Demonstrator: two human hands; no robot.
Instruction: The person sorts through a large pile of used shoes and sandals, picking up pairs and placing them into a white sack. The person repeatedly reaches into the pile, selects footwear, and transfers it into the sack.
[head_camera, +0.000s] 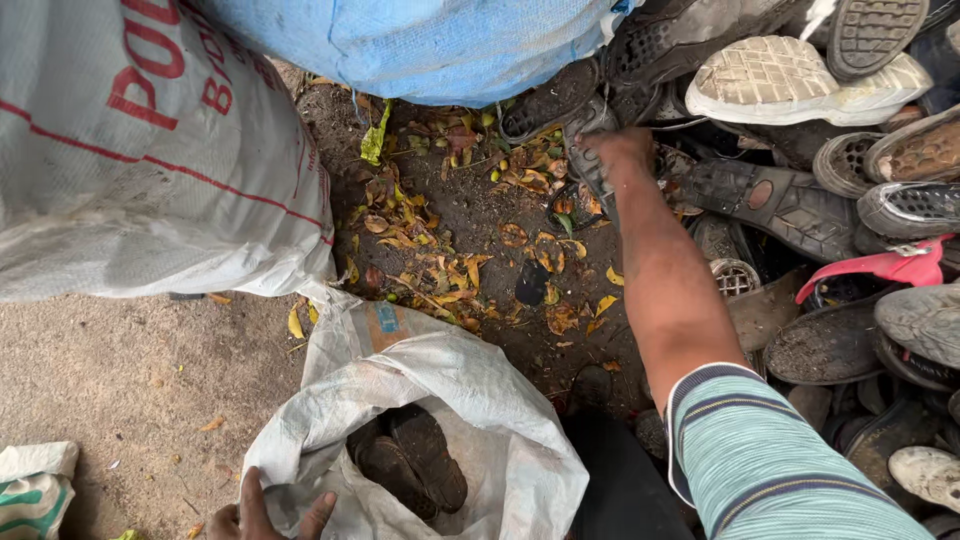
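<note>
My right hand (618, 150) reaches far forward to the edge of a heap of worn shoes (800, 190) and grips a dark dusty shoe (588, 130) there. At the bottom of the view my left hand (262, 512) holds the rim of an open white woven sack (450, 400). Inside the sack lie two dark, dirt-caked shoe soles (410, 462). My right arm wears a striped green sleeve (770, 470).
A large stuffed white sack (140, 150) with red print fills the upper left, and a blue sack (420, 40) lies at the top. Dry yellow leaves (440, 250) cover the dark soil between them. A red sandal (880, 265) sits in the heap at right. Sandy ground lies at lower left.
</note>
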